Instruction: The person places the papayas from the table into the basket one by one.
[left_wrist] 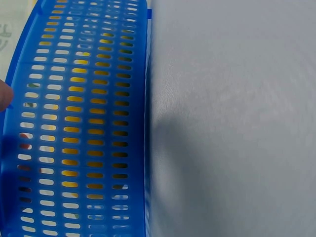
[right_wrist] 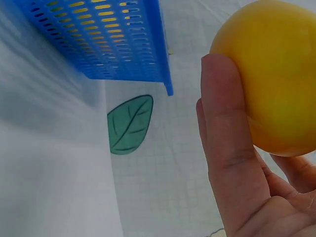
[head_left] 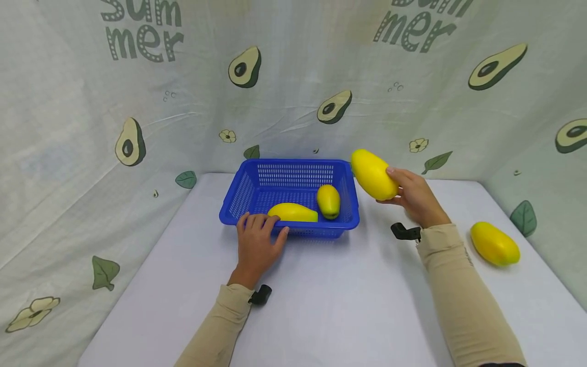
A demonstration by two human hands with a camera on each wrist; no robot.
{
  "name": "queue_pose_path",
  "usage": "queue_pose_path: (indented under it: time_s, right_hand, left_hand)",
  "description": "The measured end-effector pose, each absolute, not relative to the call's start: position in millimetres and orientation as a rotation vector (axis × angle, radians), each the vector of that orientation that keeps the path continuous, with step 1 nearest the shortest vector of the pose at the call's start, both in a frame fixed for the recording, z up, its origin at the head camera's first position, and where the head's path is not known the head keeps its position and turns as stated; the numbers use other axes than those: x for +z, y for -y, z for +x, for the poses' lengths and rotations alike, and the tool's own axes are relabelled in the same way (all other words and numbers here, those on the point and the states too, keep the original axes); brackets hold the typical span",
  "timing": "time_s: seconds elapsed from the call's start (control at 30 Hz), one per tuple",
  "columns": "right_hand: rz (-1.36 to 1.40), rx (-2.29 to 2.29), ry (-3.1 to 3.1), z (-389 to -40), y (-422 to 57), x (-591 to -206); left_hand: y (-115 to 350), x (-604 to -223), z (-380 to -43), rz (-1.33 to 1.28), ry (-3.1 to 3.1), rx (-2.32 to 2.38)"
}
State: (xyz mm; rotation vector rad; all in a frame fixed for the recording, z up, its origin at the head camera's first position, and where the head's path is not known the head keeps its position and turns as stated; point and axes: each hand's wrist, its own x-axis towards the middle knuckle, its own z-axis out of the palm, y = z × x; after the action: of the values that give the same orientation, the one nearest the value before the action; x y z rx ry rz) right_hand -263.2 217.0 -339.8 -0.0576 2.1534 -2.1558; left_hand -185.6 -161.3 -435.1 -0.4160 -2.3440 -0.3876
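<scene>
My right hand [head_left: 415,196] holds a large yellow mango-like fruit [head_left: 373,175] off the table, just right of the blue plastic basket [head_left: 290,230]. In the right wrist view the thumb lies along the near side of the fruit [right_wrist: 276,84], with fingers behind it. My left hand [head_left: 258,244] grips the basket's near rim, its fingertips hooked over the edge. Inside the basket, a long yellow fruit [head_left: 293,212] lies along the near wall, partly hidden by the rim, and a shorter yellow fruit [head_left: 328,201] leans toward the right wall.
Another yellow fruit [head_left: 495,243] lies on the white table [head_left: 339,306] to the right, beside my right forearm. Behind the basket hangs a pale cloth [head_left: 293,66] printed with avocados and leaves. Each wrist wears a small black camera [head_left: 405,232].
</scene>
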Motion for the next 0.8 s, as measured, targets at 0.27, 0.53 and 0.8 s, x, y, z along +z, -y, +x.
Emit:
queue_pose_path:
  time_s: [0.27,0.53,0.8]
  right_hand:
    - [-0.128,-2.107,-2.216,-268,-199,-324]
    - [-0.166,-2.072,-2.219,-276,-184,-316]
    - [-0.211,-2.027,-2.224,-282,-169,-309]
  left_hand:
    - [163,-436,-187,-0.429,2.307,-0.398]
    - [163,-438,-187,-0.428,2.306,-0.383]
    - [163,-438,-188,-0.434,2.292,-0.391]
